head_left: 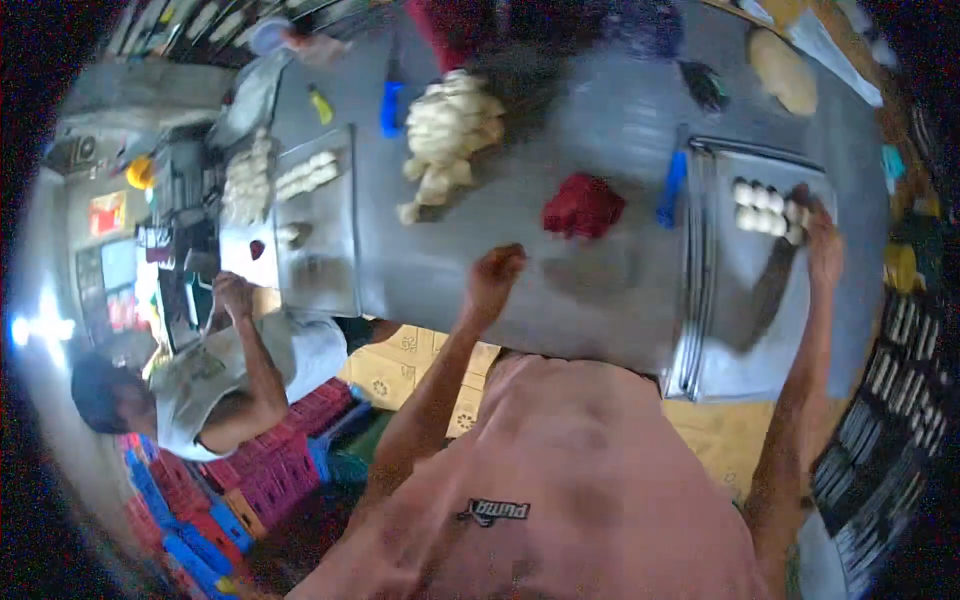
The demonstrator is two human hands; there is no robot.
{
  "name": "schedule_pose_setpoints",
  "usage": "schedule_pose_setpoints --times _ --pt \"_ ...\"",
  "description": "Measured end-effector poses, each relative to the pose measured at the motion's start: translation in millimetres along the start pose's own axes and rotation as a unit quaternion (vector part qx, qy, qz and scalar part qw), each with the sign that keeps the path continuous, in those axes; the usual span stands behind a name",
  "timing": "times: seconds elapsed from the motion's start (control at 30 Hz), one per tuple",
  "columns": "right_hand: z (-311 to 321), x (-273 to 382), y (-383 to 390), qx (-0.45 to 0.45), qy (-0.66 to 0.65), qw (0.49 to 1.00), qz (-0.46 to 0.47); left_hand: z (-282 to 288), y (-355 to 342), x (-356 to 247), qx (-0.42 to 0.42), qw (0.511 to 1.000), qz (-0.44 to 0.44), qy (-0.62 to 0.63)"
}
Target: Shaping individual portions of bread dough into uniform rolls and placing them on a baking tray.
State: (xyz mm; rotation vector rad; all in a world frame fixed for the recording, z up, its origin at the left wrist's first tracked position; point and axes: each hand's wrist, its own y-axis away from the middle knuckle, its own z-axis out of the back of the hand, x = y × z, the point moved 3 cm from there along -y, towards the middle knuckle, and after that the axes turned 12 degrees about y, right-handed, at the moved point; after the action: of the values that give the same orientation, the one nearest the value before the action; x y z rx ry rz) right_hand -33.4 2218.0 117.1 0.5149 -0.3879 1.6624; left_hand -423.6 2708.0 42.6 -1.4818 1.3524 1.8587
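Note:
My left hand point(497, 270) hovers above the grey table's near half, fingers curled; whether it holds anything is unclear. Just up and right of it lies a dark red mass point(582, 205), apparently dough. My right hand point(822, 235) is at the right end of rows of small pale dough balls point(760, 210) on a metal tray point(750, 320), its fingers blurred. A blue tool point(672, 188) lies beside the tray. A pile of pale dough pieces point(450, 125) sits at the centre back, with another blue tool point(390, 108) to its left.
A co-worker point(230, 380) in a white top works at the table's left beside another tray point(325, 240). Plastic crates point(260, 480) are stacked below them. A pale oval lump point(780, 70) lies at the back right, and dark racks point(890, 400) line the right side.

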Motion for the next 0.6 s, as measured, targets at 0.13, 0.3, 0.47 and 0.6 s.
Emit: schedule_pose_setpoints --times 0.13,0.3,0.47,0.6 --pt "-30.9 21.8 76.2 -0.011 0.021 0.993 -0.117 106.8 -30.9 -30.1 -0.235 0.878 -0.253 -0.332" --pt "-116.0 107.7 167.4 0.011 -0.092 0.992 0.090 150.8 -64.9 -71.1 -0.124 0.898 -0.196 -0.374" --pt "-157.0 188.4 191.2 0.116 -0.001 0.977 0.181 106.8 -32.1 -52.0 0.130 0.901 -0.120 -0.397" --pt "-173.7 222.1 171.3 0.042 0.078 0.977 0.196 45.3 14.8 -3.7 0.225 0.966 0.123 0.038"
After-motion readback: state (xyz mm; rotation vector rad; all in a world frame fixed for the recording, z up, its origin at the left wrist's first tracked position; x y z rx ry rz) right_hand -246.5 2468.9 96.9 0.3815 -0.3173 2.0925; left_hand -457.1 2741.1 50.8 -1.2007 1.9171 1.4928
